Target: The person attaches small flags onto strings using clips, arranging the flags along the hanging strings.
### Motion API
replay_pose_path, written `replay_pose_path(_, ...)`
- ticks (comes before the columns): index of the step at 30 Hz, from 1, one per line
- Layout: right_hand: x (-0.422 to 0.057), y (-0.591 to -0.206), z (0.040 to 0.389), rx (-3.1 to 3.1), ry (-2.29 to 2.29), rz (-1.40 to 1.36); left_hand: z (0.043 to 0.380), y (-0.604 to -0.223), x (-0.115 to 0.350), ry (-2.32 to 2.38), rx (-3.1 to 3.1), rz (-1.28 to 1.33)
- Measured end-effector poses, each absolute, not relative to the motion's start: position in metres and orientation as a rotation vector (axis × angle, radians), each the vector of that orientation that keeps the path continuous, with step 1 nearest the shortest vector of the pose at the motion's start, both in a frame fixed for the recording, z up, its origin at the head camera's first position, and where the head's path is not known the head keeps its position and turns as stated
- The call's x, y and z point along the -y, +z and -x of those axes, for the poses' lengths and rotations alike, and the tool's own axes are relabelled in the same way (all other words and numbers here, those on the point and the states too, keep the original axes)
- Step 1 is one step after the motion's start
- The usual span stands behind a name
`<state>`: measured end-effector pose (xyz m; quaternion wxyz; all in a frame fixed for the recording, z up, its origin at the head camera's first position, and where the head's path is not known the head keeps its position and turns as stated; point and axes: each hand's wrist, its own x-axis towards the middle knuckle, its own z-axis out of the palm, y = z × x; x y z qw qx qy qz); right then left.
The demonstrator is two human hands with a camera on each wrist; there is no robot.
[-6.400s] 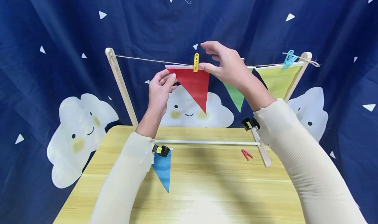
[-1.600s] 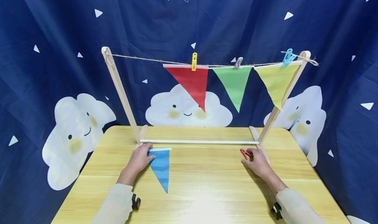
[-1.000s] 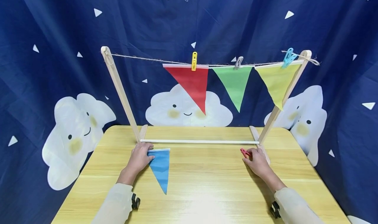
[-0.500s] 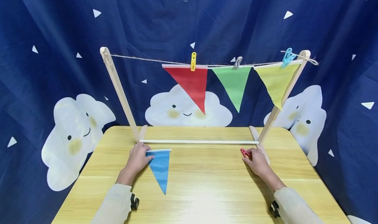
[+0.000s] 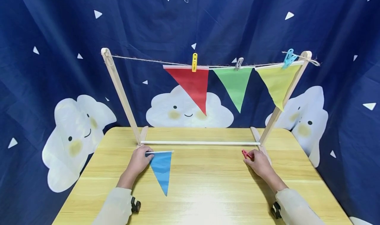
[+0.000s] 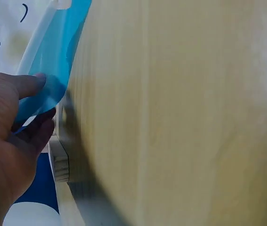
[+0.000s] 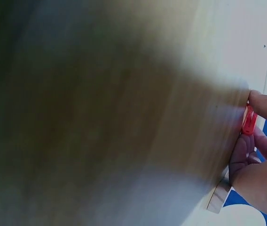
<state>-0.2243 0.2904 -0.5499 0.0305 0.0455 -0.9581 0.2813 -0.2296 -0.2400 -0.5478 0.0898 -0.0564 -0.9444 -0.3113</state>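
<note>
My left hand (image 5: 138,159) pinches the left corner of a blue triangular pennant (image 5: 161,169) with a white top strip, low over the left side of the table. In the left wrist view the thumb lies over the blue cloth (image 6: 53,61), which bends up between thumb and fingers. At the right, my right hand (image 5: 260,164) holds a small red clothespin (image 5: 245,153) close over the tabletop. Thumb and fingers sit around that red clothespin (image 7: 249,121) in the right wrist view. A red pennant (image 5: 193,83), a green pennant (image 5: 236,83) and a yellow pennant (image 5: 277,81) hang above.
A twine line (image 5: 139,58) spans two wooden posts (image 5: 121,93), joined low by a white rod (image 5: 199,143). Yellow (image 5: 194,62), grey (image 5: 239,63) and light-blue clothespins (image 5: 289,58) clip the hanging pennants. Behind the wooden table (image 5: 207,185) hangs a dark blue curtain (image 5: 148,17).
Both hands have come down from the red pennant on the line to the table. The left took hold of the blue pennant, whose top edge has since shifted slightly; the right took the red clothespin.
</note>
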Motion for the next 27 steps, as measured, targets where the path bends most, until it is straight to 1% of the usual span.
replay_pose_path(9,-0.2891,-0.5489,0.2224,2.957,0.883,-0.128,0.226,-0.5524,0.2391,-1.234,2.694,0.074)
replay_pose_path(18,-0.2889,-0.5497,0.2223,2.952,0.902,-0.13,0.2241,-0.5553,0.2422,-1.348,2.695,-0.033)
replay_pose_path(27,-0.2898,-0.5484,0.2227,2.949,0.883,-0.116,0.2256,-0.5544,0.239,-1.378,2.678,0.0)
